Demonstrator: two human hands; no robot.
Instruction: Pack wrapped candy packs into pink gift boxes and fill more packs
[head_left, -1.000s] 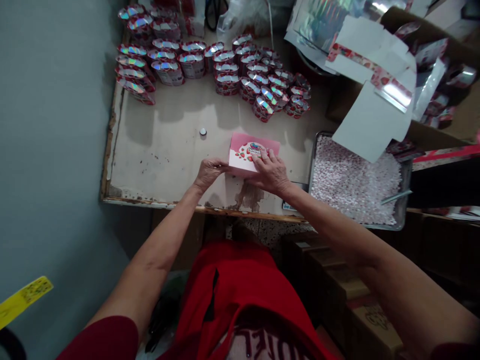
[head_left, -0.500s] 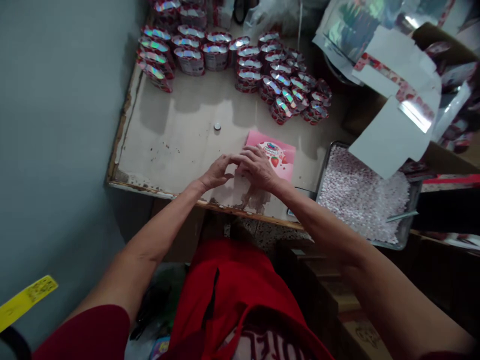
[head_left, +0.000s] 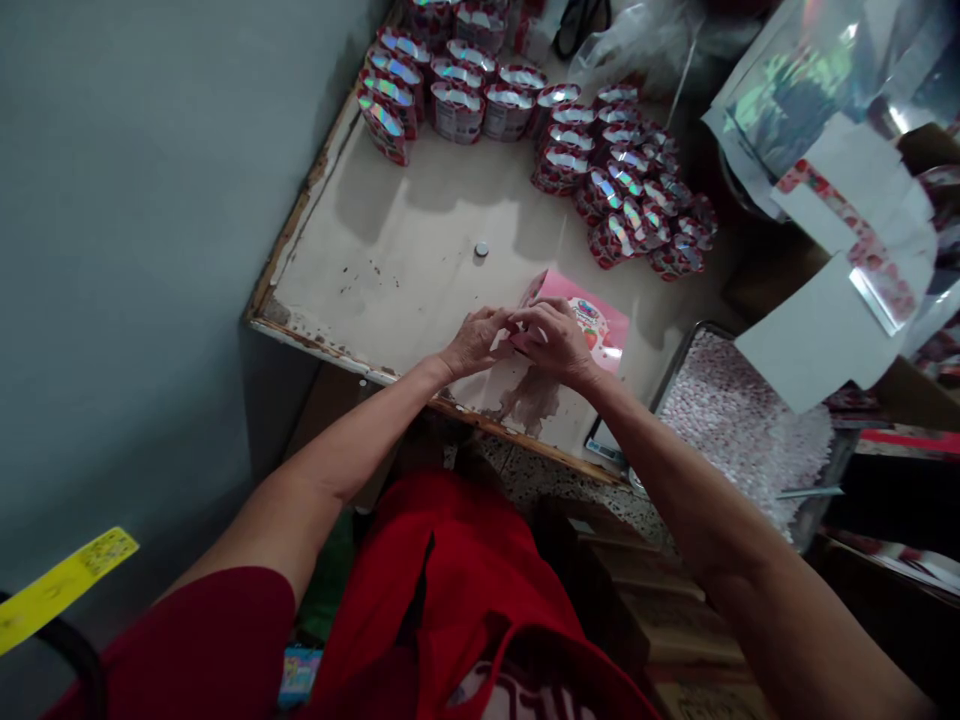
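A pink carton (head_left: 592,322) printed with strawberries lies on the worn table (head_left: 405,260) near its front edge. My left hand (head_left: 474,342) and my right hand (head_left: 553,338) meet at the carton's near left end, fingers curled over its flap. Both hands press against the carton. The flap itself is mostly hidden under the fingers.
Several shiny red pouches (head_left: 600,165) stand in rows at the back of the table. A small round cap (head_left: 481,249) lies mid-table. A metal tray of small white and pink pieces (head_left: 739,420) sits at the right. Flat white carton blanks (head_left: 825,320) lie behind it.
The carton was turned and lowered onto the table. Both hands slid to its near left end and closed over the flap. The view swung left.
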